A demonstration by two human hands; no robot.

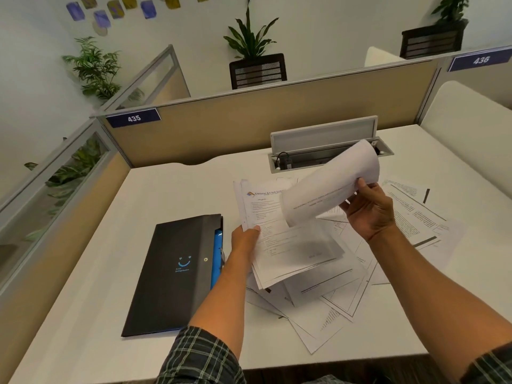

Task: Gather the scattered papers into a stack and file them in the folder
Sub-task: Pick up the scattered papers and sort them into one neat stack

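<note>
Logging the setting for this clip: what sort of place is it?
Most likely an open-plan office cubicle. A white desk is fenced by fabric partitions carrying numbered signs, 435 and 436, with a cable box set into the desktop and printed papers lying across it.

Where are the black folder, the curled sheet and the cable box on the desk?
black folder [171, 273]: head view, front cover.
curled sheet [332, 184]: head view, its bowed middle.
cable box [324, 135]: head view, raised lid.

"435" on left partition tag [133, 118], "436" on right partition tag [480, 60]
</note>
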